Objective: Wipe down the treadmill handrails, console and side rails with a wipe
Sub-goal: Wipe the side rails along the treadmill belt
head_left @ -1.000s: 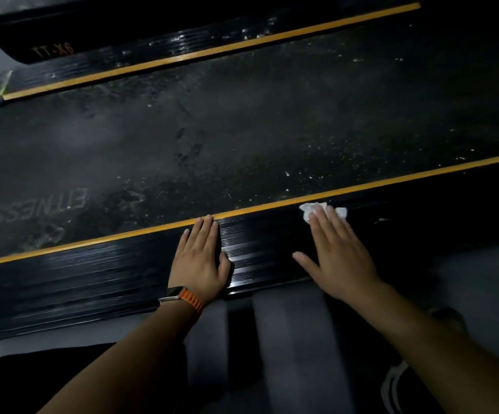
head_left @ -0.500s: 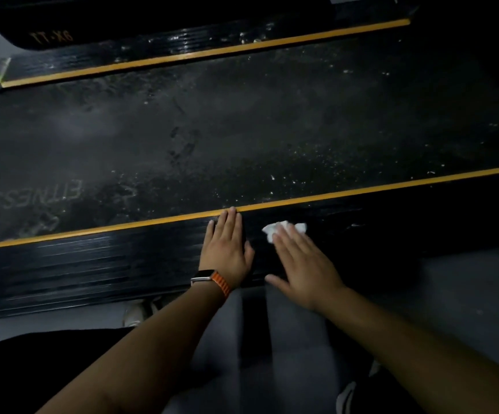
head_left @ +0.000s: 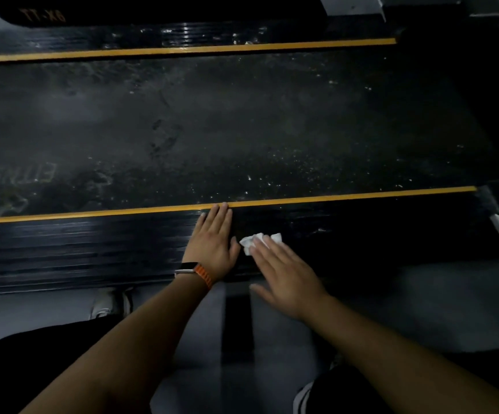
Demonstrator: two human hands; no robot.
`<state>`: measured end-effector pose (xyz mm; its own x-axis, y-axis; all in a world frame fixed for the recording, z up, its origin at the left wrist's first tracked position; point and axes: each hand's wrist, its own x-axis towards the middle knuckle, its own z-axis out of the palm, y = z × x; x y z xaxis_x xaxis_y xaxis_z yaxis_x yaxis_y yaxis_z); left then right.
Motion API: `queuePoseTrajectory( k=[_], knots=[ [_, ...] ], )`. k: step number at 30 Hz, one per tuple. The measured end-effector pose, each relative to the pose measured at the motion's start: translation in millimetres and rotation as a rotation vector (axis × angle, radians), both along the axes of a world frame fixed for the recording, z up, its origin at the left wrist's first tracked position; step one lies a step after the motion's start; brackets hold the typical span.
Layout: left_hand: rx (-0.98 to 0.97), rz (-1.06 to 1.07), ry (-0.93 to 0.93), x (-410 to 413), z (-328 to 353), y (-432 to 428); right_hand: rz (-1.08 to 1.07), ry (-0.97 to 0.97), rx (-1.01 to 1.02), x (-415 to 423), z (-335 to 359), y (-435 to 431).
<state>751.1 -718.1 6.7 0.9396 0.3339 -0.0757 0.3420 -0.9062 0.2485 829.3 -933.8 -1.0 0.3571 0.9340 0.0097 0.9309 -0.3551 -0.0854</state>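
Dim grey floor (head_left: 421,309) lies nearest, under both forearms. The left hand (head_left: 212,243), an orange-strapped watch (head_left: 196,271) at its wrist, rests flat and relaxed on the near side rail (head_left: 93,249), gripping nothing, its fingertips at the yellow stripe (head_left: 332,198). The right hand (head_left: 287,276) presses straight fingers on the crumpled white wipe (head_left: 257,239), mid-rail, just beside the left thumb. Beyond lie the dusty belt (head_left: 242,130) and the far side rail (head_left: 182,40).

The likely risk is that the small wad, only pinned under the fingertips, slips out or rolls on the ribbed rail and leaves streaks, or that the stroke bumps the left hand.

A second ago the wipe lay by the stripe, well apart from the left hand; it has since drawn back and leftward.
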Motion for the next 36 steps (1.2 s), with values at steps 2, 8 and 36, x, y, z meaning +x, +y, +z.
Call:
queuePoseTrajectory(
  k=[2,8,36],
  knots=[
    [0.007,0.016,-0.006,-1,-1,0,-0.033,-0.018,-0.004,10,-2,-17],
    [0.009,0.010,-0.033,0,-8,3,-0.033,-0.044,0.004,-24,-3,5],
    [0.006,0.024,-0.038,0,-7,1,-0.156,-0.015,0.103,-6,-14,-19]
  ],
)
